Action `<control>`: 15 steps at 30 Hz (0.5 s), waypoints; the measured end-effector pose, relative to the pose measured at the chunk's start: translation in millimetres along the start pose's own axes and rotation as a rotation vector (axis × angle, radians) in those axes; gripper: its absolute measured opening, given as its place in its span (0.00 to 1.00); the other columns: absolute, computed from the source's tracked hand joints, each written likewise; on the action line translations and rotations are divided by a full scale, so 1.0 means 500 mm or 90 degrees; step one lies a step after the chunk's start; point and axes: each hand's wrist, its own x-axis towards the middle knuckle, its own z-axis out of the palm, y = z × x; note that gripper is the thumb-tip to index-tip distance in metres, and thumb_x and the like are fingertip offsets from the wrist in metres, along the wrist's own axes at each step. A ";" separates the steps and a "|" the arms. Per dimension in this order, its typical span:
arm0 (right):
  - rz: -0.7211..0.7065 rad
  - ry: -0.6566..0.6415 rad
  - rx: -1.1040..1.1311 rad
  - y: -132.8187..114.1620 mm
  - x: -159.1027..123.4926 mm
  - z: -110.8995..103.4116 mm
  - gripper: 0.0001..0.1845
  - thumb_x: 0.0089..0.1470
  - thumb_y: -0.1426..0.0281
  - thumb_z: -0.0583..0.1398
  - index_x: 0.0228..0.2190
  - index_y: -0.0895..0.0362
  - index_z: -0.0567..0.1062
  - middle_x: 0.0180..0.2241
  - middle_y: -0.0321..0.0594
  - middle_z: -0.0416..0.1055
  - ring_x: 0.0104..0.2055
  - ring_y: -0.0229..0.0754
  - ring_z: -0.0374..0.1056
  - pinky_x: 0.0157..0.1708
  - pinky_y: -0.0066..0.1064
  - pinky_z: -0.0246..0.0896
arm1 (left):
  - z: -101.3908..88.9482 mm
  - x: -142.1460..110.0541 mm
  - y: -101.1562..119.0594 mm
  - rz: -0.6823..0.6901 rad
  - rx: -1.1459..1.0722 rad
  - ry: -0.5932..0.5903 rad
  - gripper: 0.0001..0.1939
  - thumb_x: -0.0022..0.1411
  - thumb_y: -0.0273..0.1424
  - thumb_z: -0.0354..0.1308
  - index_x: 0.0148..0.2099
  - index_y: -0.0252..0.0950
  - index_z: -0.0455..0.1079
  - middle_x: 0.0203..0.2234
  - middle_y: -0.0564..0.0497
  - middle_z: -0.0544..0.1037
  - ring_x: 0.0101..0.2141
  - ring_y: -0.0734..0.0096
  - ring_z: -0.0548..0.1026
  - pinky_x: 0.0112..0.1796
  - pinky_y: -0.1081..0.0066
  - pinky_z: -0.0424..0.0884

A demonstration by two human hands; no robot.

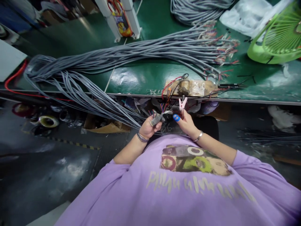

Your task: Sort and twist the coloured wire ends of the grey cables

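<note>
My left hand is closed round a short bundle of grey cable ends. Thin coloured wires, red and blue among them, stick up from the bundle. To its right my right hand has its fingers bent in at a small pink clip-like tool, which points up from the fingertips. Blue tape wraps the right thumb. Pale strands lie between the two hands, and their exact contact with the right fingers is too small to make out.
Long grey cables lie along the green table and hang over its front edge at left. A taped block with red and black leads sits at the edge. Farther right stands a green fan. Cartons and spools are below.
</note>
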 end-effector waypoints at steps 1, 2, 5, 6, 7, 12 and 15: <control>0.009 -0.036 -0.005 -0.002 0.001 -0.002 0.27 0.42 0.56 0.71 0.42 0.54 0.75 0.31 0.35 0.69 0.32 0.40 0.63 0.36 0.32 0.62 | -0.001 -0.001 -0.007 -0.005 0.014 -0.003 0.28 0.46 0.51 0.71 0.32 0.33 0.67 0.11 0.62 0.62 0.11 0.86 0.54 0.15 0.78 0.47; 0.023 -0.074 -0.003 -0.003 0.002 -0.003 0.31 0.39 0.57 0.72 0.45 0.53 0.75 0.31 0.35 0.69 0.31 0.39 0.62 0.35 0.32 0.62 | -0.001 -0.002 -0.013 -0.012 0.032 -0.006 0.28 0.46 0.51 0.71 0.32 0.33 0.66 0.11 0.62 0.62 0.11 0.86 0.54 0.15 0.79 0.46; 0.016 -0.148 0.035 -0.010 0.004 0.001 0.30 0.39 0.58 0.73 0.45 0.52 0.77 0.36 0.38 0.71 0.36 0.41 0.66 0.38 0.33 0.64 | 0.000 -0.007 -0.024 -0.044 0.088 -0.019 0.28 0.46 0.51 0.71 0.31 0.33 0.65 0.12 0.61 0.64 0.11 0.86 0.55 0.14 0.79 0.45; -0.001 -0.159 0.043 -0.013 0.005 0.002 0.25 0.41 0.58 0.72 0.42 0.53 0.79 0.37 0.39 0.72 0.38 0.42 0.67 0.41 0.33 0.64 | 0.000 -0.009 -0.025 -0.051 0.100 -0.025 0.28 0.46 0.51 0.71 0.30 0.33 0.65 0.12 0.60 0.65 0.11 0.86 0.55 0.14 0.79 0.45; -0.019 -0.169 0.048 -0.017 0.005 0.002 0.20 0.44 0.58 0.71 0.39 0.54 0.80 0.37 0.41 0.73 0.39 0.42 0.68 0.42 0.34 0.64 | 0.000 -0.010 -0.025 -0.056 0.107 -0.030 0.28 0.46 0.51 0.71 0.30 0.33 0.65 0.12 0.60 0.65 0.11 0.86 0.55 0.14 0.79 0.45; 0.071 -0.281 0.115 -0.031 0.003 -0.012 0.20 0.44 0.54 0.70 0.29 0.58 0.79 0.27 0.37 0.72 0.29 0.35 0.64 0.31 0.28 0.61 | -0.007 -0.009 -0.024 -0.083 0.098 -0.090 0.28 0.45 0.53 0.71 0.31 0.33 0.68 0.08 0.62 0.59 0.10 0.87 0.49 0.14 0.79 0.43; 0.219 -0.322 0.216 -0.025 0.002 -0.020 0.23 0.40 0.53 0.72 0.24 0.59 0.74 0.18 0.30 0.62 0.19 0.29 0.50 0.18 0.23 0.44 | -0.013 -0.007 -0.022 -0.080 0.109 -0.142 0.29 0.41 0.53 0.73 0.29 0.32 0.70 0.08 0.61 0.59 0.10 0.88 0.48 0.14 0.78 0.42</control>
